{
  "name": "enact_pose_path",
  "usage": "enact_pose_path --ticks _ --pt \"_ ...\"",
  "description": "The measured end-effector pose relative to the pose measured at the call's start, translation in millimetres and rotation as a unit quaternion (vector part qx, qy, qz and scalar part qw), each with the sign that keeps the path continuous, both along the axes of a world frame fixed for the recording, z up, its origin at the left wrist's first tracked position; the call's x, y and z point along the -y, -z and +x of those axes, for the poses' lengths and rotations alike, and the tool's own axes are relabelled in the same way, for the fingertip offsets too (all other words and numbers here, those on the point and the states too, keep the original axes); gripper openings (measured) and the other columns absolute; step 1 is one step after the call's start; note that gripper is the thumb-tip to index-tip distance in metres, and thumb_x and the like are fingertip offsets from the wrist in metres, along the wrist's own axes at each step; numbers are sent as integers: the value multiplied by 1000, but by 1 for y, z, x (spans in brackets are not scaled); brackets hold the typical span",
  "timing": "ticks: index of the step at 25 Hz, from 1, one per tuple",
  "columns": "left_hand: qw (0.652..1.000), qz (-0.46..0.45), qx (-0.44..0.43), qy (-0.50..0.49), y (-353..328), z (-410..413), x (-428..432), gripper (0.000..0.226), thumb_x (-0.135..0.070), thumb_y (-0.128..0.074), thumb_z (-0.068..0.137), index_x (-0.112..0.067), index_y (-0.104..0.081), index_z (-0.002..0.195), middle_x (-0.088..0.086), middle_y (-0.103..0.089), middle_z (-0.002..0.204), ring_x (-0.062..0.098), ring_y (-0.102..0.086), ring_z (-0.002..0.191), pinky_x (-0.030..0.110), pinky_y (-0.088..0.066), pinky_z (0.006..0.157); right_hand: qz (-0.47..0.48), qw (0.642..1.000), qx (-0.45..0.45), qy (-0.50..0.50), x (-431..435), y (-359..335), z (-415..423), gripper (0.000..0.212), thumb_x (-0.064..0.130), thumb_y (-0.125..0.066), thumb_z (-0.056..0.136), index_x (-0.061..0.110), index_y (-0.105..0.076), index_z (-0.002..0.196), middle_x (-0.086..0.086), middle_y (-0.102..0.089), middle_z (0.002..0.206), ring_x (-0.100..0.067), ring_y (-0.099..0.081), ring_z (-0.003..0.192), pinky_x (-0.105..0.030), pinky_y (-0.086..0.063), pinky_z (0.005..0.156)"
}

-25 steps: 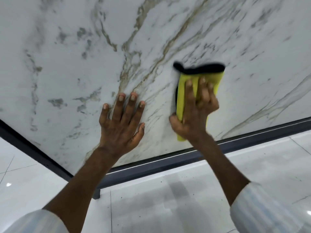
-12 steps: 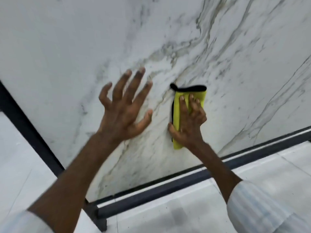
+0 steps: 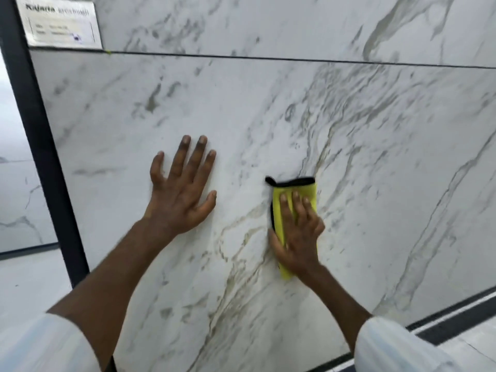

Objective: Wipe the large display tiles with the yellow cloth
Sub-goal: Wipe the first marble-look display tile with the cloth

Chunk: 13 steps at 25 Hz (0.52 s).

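Where the right hand point(image 3: 298, 234) presses it flat-fingered on tile point(image 3: 375, 157), the cloth point(image 3: 308, 189) is folded, black-edged; left hand point(image 3: 179, 200) spread, apparently touching.

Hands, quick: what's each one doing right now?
Left hand: open, flat on the tile, holding nothing.
Right hand: open, pressing the yellow cloth flat against the tile.

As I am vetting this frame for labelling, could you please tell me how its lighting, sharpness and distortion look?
Head view: light soft and even, no hard glare on the tile; the left hand, the right hand and the cloth fairly sharp; the label at top left too blurred to read its small print; the dark post at left leans, likely from the wide lens.
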<state>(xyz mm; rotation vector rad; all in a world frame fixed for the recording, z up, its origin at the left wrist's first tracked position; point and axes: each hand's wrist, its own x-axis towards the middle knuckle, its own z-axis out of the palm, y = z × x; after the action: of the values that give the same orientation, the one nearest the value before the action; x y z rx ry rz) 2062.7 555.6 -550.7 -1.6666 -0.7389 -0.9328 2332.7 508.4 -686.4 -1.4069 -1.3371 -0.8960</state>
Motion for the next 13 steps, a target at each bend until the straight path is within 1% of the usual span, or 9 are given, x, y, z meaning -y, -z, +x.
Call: enact_pose_path --ticks 1,3,5,7,9,11,13 --pt "1000 -6 -5 -6 3 0 -2 78 -46 -42 102 -11 -17 168 14 -12 175 35 -12 162 59 -12 121 -3 1000 8 -6 0 7 3 86 49 -55 86 30 -20 163 -5 -23 167 -34 -26 150 -65 -38 101" --pt "1000 -13 -6 -10 3 0 -5 79 -45 -42 102 -10 -16 168 15 -11 175 36 -10 162 63 -14 121 2 1000 11 -24 -3 -25 12 87 50 -55 83 32 -23 162 -6 -25 165 -34 -28 147 -65 -37 103" --pt "1000 -18 -2 -9 2 3 -4 79 -45 -43 101 -10 -18 167 15 -11 175 36 -11 162 65 -15 121 18 1000 -9 -16 -8 -96 18 88 53 -51 81 30 -26 162 -6 -26 166 -33 -27 146 -64 -34 105" --pt "1000 -15 9 -1 4 6 -4 79 -44 -45 99 -11 -22 167 14 -13 175 35 -12 162 66 -16 121 27 999 -42 -17 -11 -179 15 89 54 -48 80 31 -26 163 -3 -23 168 -29 -22 148 -60 -29 107" --pt "1000 -8 15 10 5 6 -4 77 -43 -46 98 -11 -26 166 14 -17 174 35 -15 162 67 -18 120 38 997 -57 -25 -13 -227 8 88 54 -49 81 34 -26 163 2 -21 169 -25 -20 150 -57 -27 106" --pt "1000 -8 13 17 4 5 -5 76 -43 -46 98 -10 -29 165 14 -19 174 35 -17 161 67 -19 121 63 997 -44 -10 -17 -221 3 84 52 -50 84 33 -28 163 2 -23 169 -25 -21 151 -58 -28 106" --pt "999 -18 6 25 3 6 -1 76 -43 -46 98 -10 -30 164 14 -20 174 35 -18 161 66 -19 121 76 996 -38 3 -20 -170 0 80 51 -50 88 30 -30 162 0 -25 169 -27 -24 152 -62 -29 107"
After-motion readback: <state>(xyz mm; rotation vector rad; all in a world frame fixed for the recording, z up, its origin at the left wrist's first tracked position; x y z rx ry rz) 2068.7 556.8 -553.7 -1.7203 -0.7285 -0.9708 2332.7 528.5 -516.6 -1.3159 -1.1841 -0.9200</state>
